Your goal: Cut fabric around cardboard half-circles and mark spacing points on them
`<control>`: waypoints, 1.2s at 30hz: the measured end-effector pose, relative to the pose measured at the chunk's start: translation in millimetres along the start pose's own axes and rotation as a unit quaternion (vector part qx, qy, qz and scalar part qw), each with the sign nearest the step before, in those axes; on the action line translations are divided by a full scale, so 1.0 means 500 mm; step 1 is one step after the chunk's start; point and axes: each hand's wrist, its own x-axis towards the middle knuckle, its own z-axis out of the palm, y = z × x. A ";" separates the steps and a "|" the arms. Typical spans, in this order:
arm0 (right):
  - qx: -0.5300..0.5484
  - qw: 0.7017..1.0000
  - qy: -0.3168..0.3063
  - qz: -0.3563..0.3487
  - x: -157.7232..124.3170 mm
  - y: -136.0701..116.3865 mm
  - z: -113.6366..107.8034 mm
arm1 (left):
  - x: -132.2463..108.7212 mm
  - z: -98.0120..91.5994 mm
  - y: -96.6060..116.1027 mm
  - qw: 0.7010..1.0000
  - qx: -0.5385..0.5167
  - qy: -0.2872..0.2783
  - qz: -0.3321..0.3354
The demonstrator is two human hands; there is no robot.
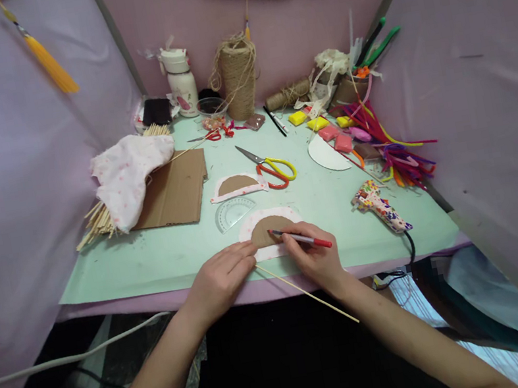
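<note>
A half-circle of brown cardboard (261, 236) lies on a wider piece of white fabric with pink dots (244, 226) at the table's front edge. My left hand (221, 277) rests with its fingers stretched out at the left corner of that piece. In my right hand (314, 258) is a red pen (304, 238), its tip at the cardboard. One thin bamboo stick (306, 291) runs from beside my left fingertips toward my right forearm; whether the left thumb touches it I cannot tell. A clear protractor (235, 212) lies just behind, near a smaller fabric-edged cardboard half-circle (237, 184).
Scissors (270, 164) with red and yellow handles lie behind the protractor. At left, cardboard (173, 192) lies beside bunched dotted fabric (128, 177) and sticks. A patterned glue gun (381, 207) and pipe cleaners (406, 158) are at right. A twine spool (239, 80) and bottle (182, 87) stand behind.
</note>
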 end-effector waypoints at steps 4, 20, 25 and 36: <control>-0.010 1.000 -0.018 -0.019 0.002 -0.002 -0.002 | 0.001 -0.002 0.001 1.000 0.000 -0.007 0.000; -0.007 0.999 -0.026 -0.036 0.003 -0.003 -0.004 | -0.002 0.000 -0.001 1.000 0.003 -0.017 -0.005; -0.001 0.999 -0.022 -0.037 0.003 -0.005 -0.007 | -0.003 0.000 -0.001 1.000 0.001 -0.024 -0.008; -0.006 0.998 -0.033 -0.048 0.005 -0.006 -0.009 | 0.000 -0.002 0.000 1.000 0.004 -0.018 -0.006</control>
